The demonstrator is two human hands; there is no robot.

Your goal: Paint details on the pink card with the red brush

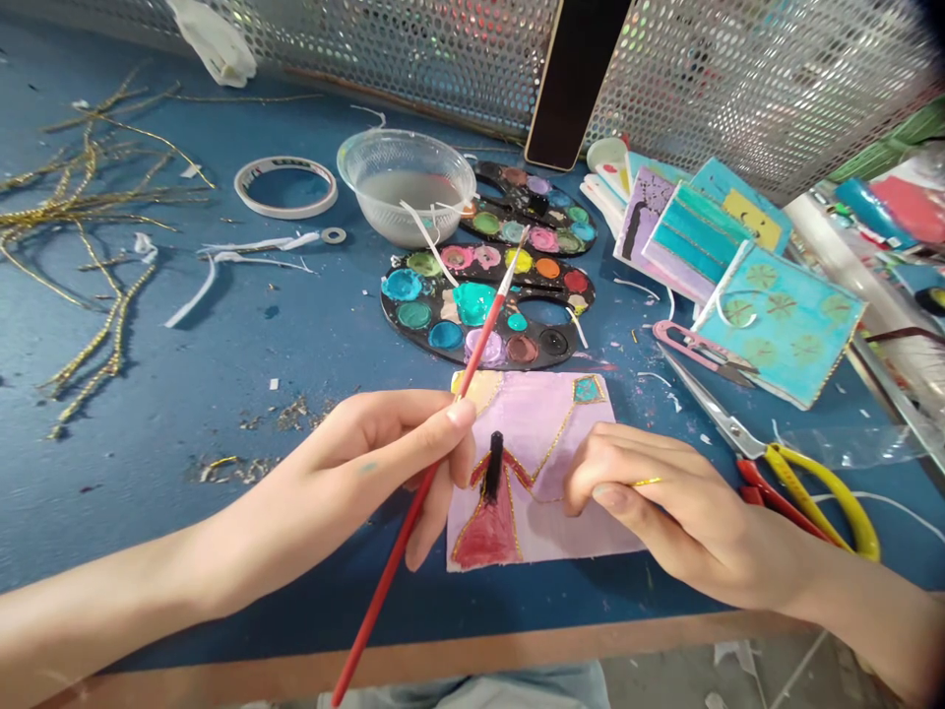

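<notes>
My left hand pinches a thin red paintbrush between thumb and fingers. Its pale bristles point up over the paint palette, which holds wells of many colours. Under both hands lies a lilac painted panel, showing a figure with black hair and a red dress, outlined in gold, and a small turquoise diamond. My right hand rests on the panel's right side, fingers curled. A short end of gold cord sticks out between its thumb and fingers, and a gold line runs from the figure toward these fingers.
Behind the palette stand a bowl of cloudy water, a second palette and a dark phone-like slab. Scissors, pink thread snips and painted panels lie right. Left are gold cords and a tape roll.
</notes>
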